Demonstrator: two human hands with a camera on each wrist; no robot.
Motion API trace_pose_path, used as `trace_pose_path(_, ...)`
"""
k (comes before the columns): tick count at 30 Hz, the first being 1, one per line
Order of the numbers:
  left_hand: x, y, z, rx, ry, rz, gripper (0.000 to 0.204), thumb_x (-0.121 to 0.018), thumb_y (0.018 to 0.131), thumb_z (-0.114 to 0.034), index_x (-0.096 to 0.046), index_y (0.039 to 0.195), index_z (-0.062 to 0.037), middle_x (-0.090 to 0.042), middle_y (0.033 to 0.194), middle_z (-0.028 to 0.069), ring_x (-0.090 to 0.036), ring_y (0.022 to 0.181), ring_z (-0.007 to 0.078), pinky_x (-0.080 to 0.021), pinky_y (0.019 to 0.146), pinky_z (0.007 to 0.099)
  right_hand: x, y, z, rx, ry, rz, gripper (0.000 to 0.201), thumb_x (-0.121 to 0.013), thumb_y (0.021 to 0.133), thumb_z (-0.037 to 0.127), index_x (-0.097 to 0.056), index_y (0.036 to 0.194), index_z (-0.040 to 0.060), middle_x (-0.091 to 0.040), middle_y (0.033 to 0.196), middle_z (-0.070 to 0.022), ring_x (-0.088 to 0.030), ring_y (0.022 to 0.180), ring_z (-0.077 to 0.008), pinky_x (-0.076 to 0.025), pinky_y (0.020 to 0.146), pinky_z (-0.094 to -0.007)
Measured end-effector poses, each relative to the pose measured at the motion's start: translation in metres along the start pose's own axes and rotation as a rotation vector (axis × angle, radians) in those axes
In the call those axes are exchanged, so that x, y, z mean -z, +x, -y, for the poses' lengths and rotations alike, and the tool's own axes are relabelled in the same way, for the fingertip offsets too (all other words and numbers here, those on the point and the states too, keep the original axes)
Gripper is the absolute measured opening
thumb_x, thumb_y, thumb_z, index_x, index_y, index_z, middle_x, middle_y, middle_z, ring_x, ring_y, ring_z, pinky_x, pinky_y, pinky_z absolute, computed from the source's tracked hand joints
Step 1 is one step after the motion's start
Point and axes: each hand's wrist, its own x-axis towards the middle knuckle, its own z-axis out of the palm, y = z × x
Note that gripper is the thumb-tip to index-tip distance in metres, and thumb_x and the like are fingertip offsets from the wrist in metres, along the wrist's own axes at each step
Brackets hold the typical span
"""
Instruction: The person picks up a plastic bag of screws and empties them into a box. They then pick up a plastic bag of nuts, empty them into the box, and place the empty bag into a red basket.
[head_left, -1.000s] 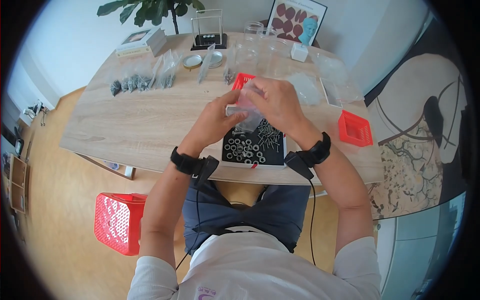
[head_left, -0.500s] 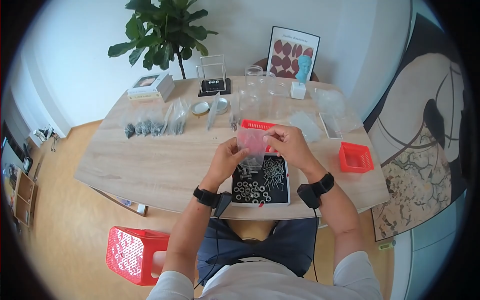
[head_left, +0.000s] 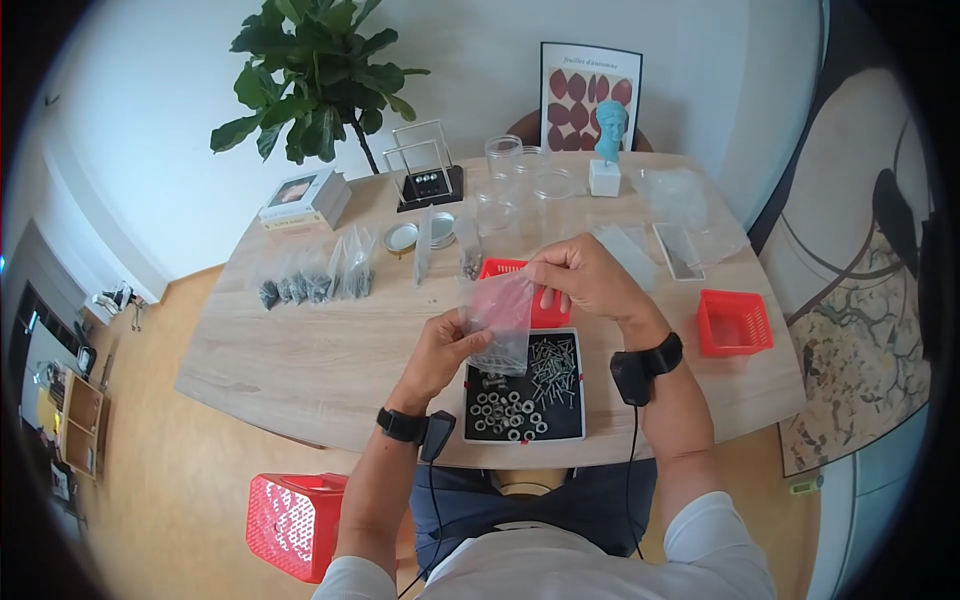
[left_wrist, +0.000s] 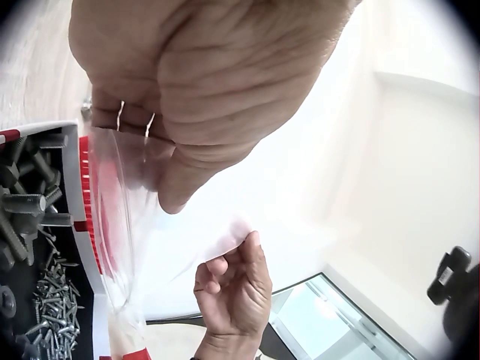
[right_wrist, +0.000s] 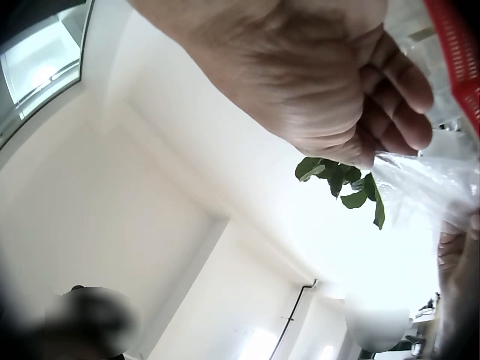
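Note:
A clear plastic zip bag hangs stretched between the two hands over the near part of the table. My left hand pinches its left side, thumb in front, as the left wrist view also shows. At the bag's upper right corner, my right hand pinches the edge between thumb and fingers. Below is a white-rimmed tray with a black bottom. It holds hex nuts, thin screws and thick bolts, which the bag partly covers in the head view.
Just behind the tray stands a red basket, partly hidden by the bag; another red basket is at the right. Filled bags line the left side. Farther back are glass jars, lids, books and a blue bust.
The hands have moved apart, and the bag, bunched between them at first, is now spread out. The right hand has shifted to its upper corner. The head view has tilted up.

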Motion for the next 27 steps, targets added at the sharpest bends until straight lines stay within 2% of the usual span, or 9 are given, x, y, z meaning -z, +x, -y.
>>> trace_pose_path(3,-0.008,0.002,-0.007,0.028,0.034,0.024,0.013,-0.074,0.1,-0.005,-0.071,0.112,-0.0029,-0.073,0.105,0.0001,-0.064,0.094,0.008,-0.052,0.089,0.0279,0.009,-0.001,-0.004,-0.019,-0.056,0.027,0.025,-0.068,0.105,0.021,-0.078,0.104,-0.0017,-0.073,0.079,-0.0034,-0.068,0.064,-0.0077,-0.052,0.053,-0.0221)
trace_pose_path(6,-0.025,0.011,-0.029,0.041,-0.059,-0.023,0.023,-0.073,0.101,-0.003,-0.071,0.123,0.0022,-0.075,0.108,0.0021,-0.066,0.101,0.0097,-0.053,0.095,0.0304,0.014,0.0,-0.005,-0.007,-0.021,-0.014,0.024,-0.069,0.104,0.021,-0.079,0.105,-0.0014,-0.073,0.079,-0.0026,-0.068,0.064,-0.0072,-0.052,0.053,-0.0219)
trace_pose_path(8,-0.031,0.025,-0.036,-0.09,-0.119,-0.105,0.019,-0.071,0.103,-0.008,-0.073,0.119,0.0024,-0.075,0.104,0.0012,-0.066,0.099,0.0095,-0.052,0.093,0.029,0.015,0.0,-0.006,0.003,0.01,-0.036,0.024,-0.069,0.104,0.021,-0.079,0.103,-0.0011,-0.073,0.081,-0.0021,-0.068,0.065,-0.0071,-0.051,0.053,-0.022)
trace_pose_path(9,-0.027,0.034,-0.035,-0.084,-0.117,-0.108,0.019,-0.071,0.103,-0.008,-0.073,0.119,0.0024,-0.075,0.104,0.0012,-0.066,0.099,0.0095,-0.052,0.093,0.029,0.016,-0.001,-0.006,-0.001,0.015,-0.033,0.024,-0.069,0.104,0.021,-0.079,0.103,-0.0011,-0.073,0.081,-0.0021,-0.068,0.065,-0.0071,-0.051,0.053,-0.022)
trace_pose_path(12,-0.023,0.053,-0.037,-0.216,0.087,-0.203,0.021,-0.068,0.107,-0.019,-0.076,0.102,0.0002,-0.075,0.095,0.0012,-0.064,0.09,0.0093,-0.05,0.086,0.028,0.018,-0.001,-0.005,-0.006,0.018,-0.055,0.023,-0.068,0.104,0.02,-0.076,0.099,-0.0007,-0.071,0.08,-0.0008,-0.068,0.065,-0.0069,-0.051,0.052,-0.022)
trace_pose_path(19,-0.026,0.051,-0.034,-0.179,0.169,-0.272,0.024,-0.071,0.104,-0.021,-0.079,0.101,0.0015,-0.072,0.085,-0.0001,-0.062,0.083,0.0091,-0.049,0.082,0.0269,0.014,-0.002,-0.009,-0.007,0.065,-0.133,0.022,-0.067,0.105,0.021,-0.071,0.097,0.0006,-0.067,0.078,0.0003,-0.064,0.06,-0.0061,-0.048,0.049,-0.0218)
trace_pose_path(21,-0.028,0.051,-0.037,-0.252,0.139,-0.348,0.023,-0.072,0.103,-0.02,-0.079,0.1,0.0015,-0.071,0.084,0.0002,-0.061,0.082,0.0088,-0.048,0.08,0.0265,0.008,-0.004,-0.009,-0.009,0.087,-0.129,0.022,-0.067,0.104,0.021,-0.071,0.098,0.0006,-0.067,0.079,0.0001,-0.062,0.058,-0.006,-0.047,0.047,-0.0219)
trace_pose_path(23,-0.027,0.05,-0.037,-0.264,0.129,-0.38,0.022,-0.071,0.104,-0.02,-0.079,0.102,0.0008,-0.071,0.086,0.0004,-0.06,0.081,0.0083,-0.047,0.078,0.0265,0.002,-0.005,-0.012,0.012,0.03,0.0,0.022,-0.069,0.104,0.022,-0.071,0.102,0.0003,-0.066,0.076,0.0002,-0.059,0.052,-0.0054,-0.046,0.044,-0.0226)
trace_pose_path(27,-0.04,0.033,-0.049,-0.265,-0.024,-0.388,0.022,-0.07,0.104,-0.021,-0.076,0.112,-0.0021,-0.074,0.094,0.0012,-0.065,0.086,0.0079,-0.05,0.08,0.0253,-0.017,-0.002,-0.012,-0.004,0.029,-0.029,0.022,-0.07,0.103,0.022,-0.07,0.104,-0.0001,-0.066,0.074,-0.0001,-0.056,0.049,-0.0044,-0.044,0.043,-0.0218)
